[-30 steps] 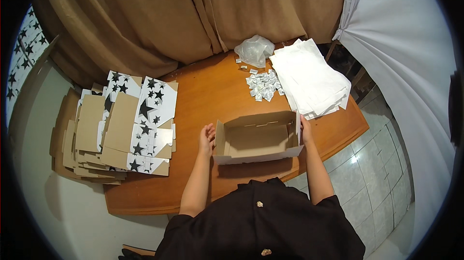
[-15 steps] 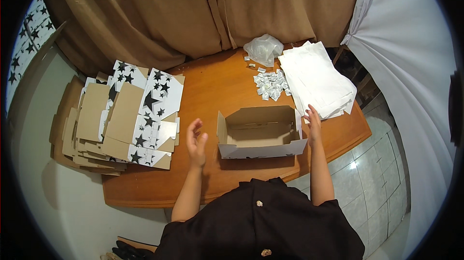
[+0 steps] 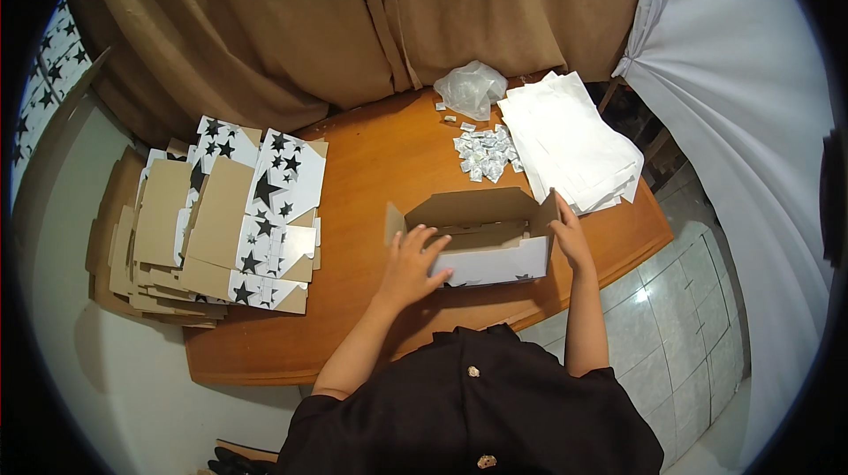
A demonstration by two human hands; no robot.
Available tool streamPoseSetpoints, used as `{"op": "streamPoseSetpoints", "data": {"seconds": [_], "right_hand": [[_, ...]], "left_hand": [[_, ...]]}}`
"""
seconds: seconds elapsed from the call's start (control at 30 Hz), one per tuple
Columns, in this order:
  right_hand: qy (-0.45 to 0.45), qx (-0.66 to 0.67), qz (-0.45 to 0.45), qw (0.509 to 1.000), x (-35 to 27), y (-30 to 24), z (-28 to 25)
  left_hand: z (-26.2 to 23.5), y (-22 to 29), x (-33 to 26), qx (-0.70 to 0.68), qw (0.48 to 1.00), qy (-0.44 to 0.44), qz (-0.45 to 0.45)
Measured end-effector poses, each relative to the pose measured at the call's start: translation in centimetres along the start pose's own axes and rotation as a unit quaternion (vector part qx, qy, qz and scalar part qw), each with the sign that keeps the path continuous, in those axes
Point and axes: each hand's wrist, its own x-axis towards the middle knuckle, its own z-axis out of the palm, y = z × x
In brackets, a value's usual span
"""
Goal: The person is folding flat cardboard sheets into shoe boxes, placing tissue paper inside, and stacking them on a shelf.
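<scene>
On the bench (image 3: 371, 166), centre: open box (image 3: 481, 237). Left hand (image 3: 408, 263), half a second earlier lifted clear, had come down onto the near-left wall, fingers spread, grasping nothing. Right hand (image 3: 570, 237) pressed the right end flap, fingers open. Flat blanks (image 3: 221, 219) at left.

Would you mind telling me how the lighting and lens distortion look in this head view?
Head view: even indoor light; a bright glare patch on the floor tiles; strong fisheye bending of the table edges, black vignette around the rim; the box and both hands, left hand and right hand, stay sharp.
</scene>
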Motion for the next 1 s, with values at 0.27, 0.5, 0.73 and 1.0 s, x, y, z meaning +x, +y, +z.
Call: {"op": "streamPoseSetpoints", "data": {"seconds": [0.27, 0.5, 0.73, 1.0], "right_hand": [[0.022, 0.018, 0.018, 0.999, -1.9, -0.9, 1.1], [-0.046, -0.269, -0.065, 0.960, -1.5, 2.5, 3.2], [-0.022, -0.458, -0.071, 0.886, -3.0, 1.4, 5.0], [0.023, -0.427, -0.100, 0.899, -3.2, 1.8, 5.0]], "left_hand": [[2.0, -2.7, -1.3, 0.015, 0.994, -0.005, -0.107], [2.1, -2.5, -1.0, 0.023, 0.993, 0.012, -0.113], [2.1, -2.3, -1.9, 0.059, 0.947, 0.257, -0.185], [1.7, -4.3, -4.0, -0.063, 0.948, 0.244, -0.195]]}}
